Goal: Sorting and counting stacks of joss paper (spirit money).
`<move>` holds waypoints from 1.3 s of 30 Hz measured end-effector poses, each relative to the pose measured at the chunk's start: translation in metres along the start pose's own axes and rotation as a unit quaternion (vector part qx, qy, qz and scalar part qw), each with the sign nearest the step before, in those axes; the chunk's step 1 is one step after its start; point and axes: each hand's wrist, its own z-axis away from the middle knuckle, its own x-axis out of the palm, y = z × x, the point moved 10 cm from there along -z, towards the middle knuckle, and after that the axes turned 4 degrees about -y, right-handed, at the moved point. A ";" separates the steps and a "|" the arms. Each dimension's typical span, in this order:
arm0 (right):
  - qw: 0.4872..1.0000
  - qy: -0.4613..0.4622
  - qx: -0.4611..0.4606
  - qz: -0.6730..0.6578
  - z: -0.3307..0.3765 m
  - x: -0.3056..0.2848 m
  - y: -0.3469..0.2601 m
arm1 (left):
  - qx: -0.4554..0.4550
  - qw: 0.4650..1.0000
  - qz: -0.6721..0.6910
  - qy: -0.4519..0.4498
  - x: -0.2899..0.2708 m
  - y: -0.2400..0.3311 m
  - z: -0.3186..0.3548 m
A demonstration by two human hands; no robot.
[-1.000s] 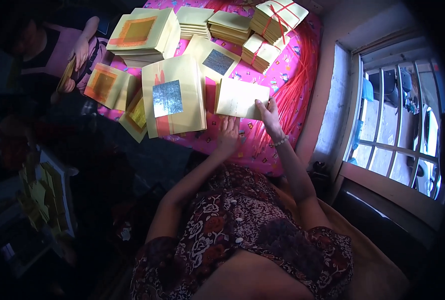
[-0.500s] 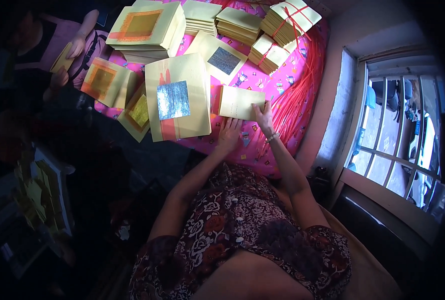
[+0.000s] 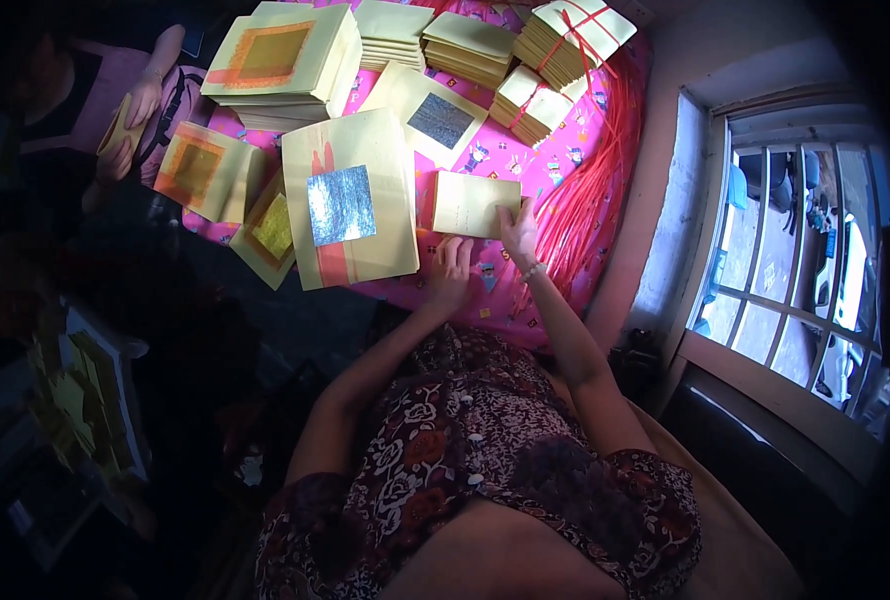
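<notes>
A small stack of pale yellow joss paper lies on the pink table cover. My right hand grips its lower right corner, with the thumb on top. Just below the stack's lower left edge is my left hand, its fingers bent and a little apart, with nothing seen in them. To its left lies a taller pile of larger joss paper with a silver foil square on top. Whether my left fingertips touch the stack I cannot tell.
Red ties trail along the table's right side. Further stacks of paper stand at the back, with two tied bundles. Another person holds yellow paper at the left. A barred window is on the right.
My left hand has drawn slightly back, and its fingers have gone from lying flat to bent. My right hand keeps its grip on the stack. The whole view has shifted slightly.
</notes>
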 end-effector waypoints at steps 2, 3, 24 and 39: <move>1.000 0.002 0.002 0.015 0.000 -0.001 -0.001 | -0.055 0.988 0.121 0.083 -0.018 -0.006 0.004; 0.999 0.005 0.005 0.031 0.000 -0.001 -0.001 | -0.055 0.988 0.120 0.081 -0.019 -0.002 0.000; 0.991 0.034 0.037 0.125 -0.005 -0.032 0.015 | -0.170 0.976 0.048 0.127 -0.017 -0.058 -0.038; 0.987 -0.056 0.124 0.087 -0.010 -0.022 0.029 | -0.172 0.978 0.034 0.115 -0.015 -0.064 -0.040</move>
